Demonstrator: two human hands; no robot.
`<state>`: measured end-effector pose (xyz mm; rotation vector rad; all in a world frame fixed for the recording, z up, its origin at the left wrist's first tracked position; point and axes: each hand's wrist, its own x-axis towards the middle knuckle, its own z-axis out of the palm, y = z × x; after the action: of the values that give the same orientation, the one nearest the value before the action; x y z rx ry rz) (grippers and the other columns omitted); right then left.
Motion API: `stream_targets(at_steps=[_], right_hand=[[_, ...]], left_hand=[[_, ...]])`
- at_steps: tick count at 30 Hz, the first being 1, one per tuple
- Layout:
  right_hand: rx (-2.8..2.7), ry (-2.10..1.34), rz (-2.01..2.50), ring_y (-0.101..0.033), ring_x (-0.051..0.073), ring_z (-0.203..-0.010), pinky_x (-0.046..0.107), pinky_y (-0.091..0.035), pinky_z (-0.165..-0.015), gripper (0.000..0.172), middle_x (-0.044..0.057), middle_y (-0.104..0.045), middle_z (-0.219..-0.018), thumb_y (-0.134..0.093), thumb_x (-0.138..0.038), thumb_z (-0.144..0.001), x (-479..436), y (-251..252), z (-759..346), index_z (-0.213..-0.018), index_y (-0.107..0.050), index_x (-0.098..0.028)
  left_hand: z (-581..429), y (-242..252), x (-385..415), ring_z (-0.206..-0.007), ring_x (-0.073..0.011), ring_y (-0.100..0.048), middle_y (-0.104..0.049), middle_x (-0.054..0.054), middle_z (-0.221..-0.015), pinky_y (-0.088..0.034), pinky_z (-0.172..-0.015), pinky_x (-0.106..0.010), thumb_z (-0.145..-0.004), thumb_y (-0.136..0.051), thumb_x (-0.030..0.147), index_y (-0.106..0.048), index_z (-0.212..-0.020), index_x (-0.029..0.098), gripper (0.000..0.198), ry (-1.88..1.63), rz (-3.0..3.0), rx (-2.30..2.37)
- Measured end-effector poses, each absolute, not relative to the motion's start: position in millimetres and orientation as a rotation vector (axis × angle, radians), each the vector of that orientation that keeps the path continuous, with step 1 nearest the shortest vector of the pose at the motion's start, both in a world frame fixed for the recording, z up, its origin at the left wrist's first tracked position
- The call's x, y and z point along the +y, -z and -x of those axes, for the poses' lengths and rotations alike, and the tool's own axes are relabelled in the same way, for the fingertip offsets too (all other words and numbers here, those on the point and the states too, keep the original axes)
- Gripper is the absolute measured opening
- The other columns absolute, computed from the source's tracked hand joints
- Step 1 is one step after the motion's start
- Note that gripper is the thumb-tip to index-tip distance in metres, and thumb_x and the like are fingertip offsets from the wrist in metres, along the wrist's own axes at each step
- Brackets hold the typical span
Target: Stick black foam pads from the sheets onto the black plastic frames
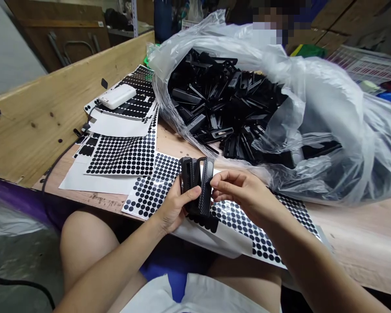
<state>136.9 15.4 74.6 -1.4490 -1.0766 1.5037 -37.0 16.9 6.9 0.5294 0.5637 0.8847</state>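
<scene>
My left hand point(174, 206) is closed around a few flat black plastic pieces point(207, 187) with long slots and a woven-look surface, held upright above the table's front edge. Its thumb presses across their front. At the right edge of these pieces, my right hand point(236, 187) has thumb and fingers pinched together, the fingertips touching or very near the edge. Whatever sits in that pinch is hidden. Beneath both hands lies a white sheet of round black stickers point(237, 219), partly peeled to bare backing.
A large clear plastic bag point(319, 100) full of similar black pieces point(215, 100) lies open behind my hands. More sticker sheets point(124, 152) are stacked at left, with a white power bank point(117, 96) and cable on top. A wooden board point(68, 95) walls the left side.
</scene>
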Motion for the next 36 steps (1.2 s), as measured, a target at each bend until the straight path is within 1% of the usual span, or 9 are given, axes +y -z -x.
stream_targets(at_steps=[6,14,17,19,22,26,30,33,36], right_hand=[[-1.189,-1.432,1.453,-0.061,0.013,-0.061,0.026,-0.054,-0.062,0.042,0.001,-0.067,-0.066,-0.096,-0.051,-0.055,16,-77,-136,-0.068,-0.074,-0.018],[-1.424,-1.248,1.536,-0.063,0.019,-0.070,0.033,-0.054,-0.067,0.043,0.003,-0.066,-0.074,-0.086,-0.058,-0.068,15,-78,-136,-0.074,-0.068,-0.019],[-1.439,-1.002,1.572,-0.066,0.023,-0.084,0.036,-0.057,-0.069,0.046,0.006,-0.066,-0.101,-0.085,-0.056,-0.069,10,-75,-133,-0.089,-0.062,-0.022],[-1.355,-0.969,1.525,-0.067,0.026,-0.098,0.037,-0.060,-0.070,0.056,0.009,-0.060,-0.124,-0.086,-0.055,-0.069,8,-70,-130,-0.107,-0.056,-0.025],[-1.309,-1.068,1.458,-0.067,0.027,-0.107,0.038,-0.063,-0.071,0.067,0.014,-0.057,-0.136,-0.079,-0.059,-0.075,13,-59,-131,-0.126,-0.051,-0.026],[-1.308,-0.779,1.637,-0.066,0.027,-0.105,0.040,-0.061,-0.076,0.057,0.015,-0.065,-0.125,-0.064,-0.065,-0.086,26,-61,-162,-0.121,-0.061,-0.021],[-1.453,-0.808,1.740,-0.067,0.028,-0.087,0.042,-0.054,-0.079,0.040,0.010,-0.075,-0.090,-0.076,-0.059,-0.077,12,-74,-192,-0.086,-0.076,-0.019],[-1.801,-0.993,1.749,-0.070,0.028,-0.083,0.040,-0.051,-0.076,0.031,0.008,-0.079,-0.087,-0.072,-0.053,-0.083,-14,-69,-185,-0.083,-0.080,-0.023],[-1.996,-0.825,1.869,-0.070,0.029,-0.083,0.040,-0.048,-0.072,0.020,0.007,-0.079,-0.087,-0.067,-0.041,-0.088,-40,-53,-162,-0.083,-0.078,-0.026]], left_hand=[[37,-8,18,-0.075,-0.0209,-0.075,-0.073,-0.006,-0.104,-0.060,-0.064,-0.030,-0.074,-0.088,0.036,-0.053,-0.125,0.021,0.064,-0.872,-0.531,0.566],[38,-8,18,-0.077,-0.0221,-0.075,-0.073,-0.007,-0.105,-0.059,-0.064,-0.030,-0.074,-0.089,0.036,-0.053,-0.128,0.021,0.067,-0.886,-0.549,0.576],[37,-11,18,-0.077,-0.0216,-0.075,-0.073,-0.006,-0.105,-0.060,-0.065,-0.031,-0.073,-0.089,0.037,-0.052,-0.127,0.021,0.067,-0.892,-0.562,0.597],[36,-13,18,-0.075,-0.0213,-0.075,-0.072,-0.005,-0.103,-0.061,-0.066,-0.032,-0.072,-0.089,0.038,-0.052,-0.126,0.021,0.068,-0.896,-0.585,0.602],[37,-14,19,-0.074,-0.0205,-0.074,-0.072,-0.004,-0.100,-0.062,-0.068,-0.033,-0.072,-0.089,0.036,-0.050,-0.128,0.021,0.070,-0.893,-0.625,0.602],[39,-13,21,-0.072,-0.0189,-0.073,-0.073,-0.004,-0.097,-0.061,-0.066,-0.031,-0.076,-0.085,0.035,-0.048,-0.131,0.021,0.067,-0.906,-0.610,0.605],[39,-12,21,-0.068,-0.0158,-0.071,-0.075,-0.007,-0.100,-0.059,-0.065,-0.029,-0.077,-0.083,0.035,-0.051,-0.127,0.019,0.062,-0.939,-0.554,0.560],[38,-11,20,-0.067,-0.0153,-0.069,-0.076,-0.008,-0.101,-0.059,-0.066,-0.029,-0.077,-0.082,0.035,-0.051,-0.129,0.019,0.063,-0.936,-0.552,0.553],[36,-11,20,-0.067,-0.0148,-0.069,-0.076,-0.007,-0.100,-0.059,-0.067,-0.029,-0.077,-0.081,0.034,-0.051,-0.132,0.019,0.065,-0.927,-0.563,0.556]])
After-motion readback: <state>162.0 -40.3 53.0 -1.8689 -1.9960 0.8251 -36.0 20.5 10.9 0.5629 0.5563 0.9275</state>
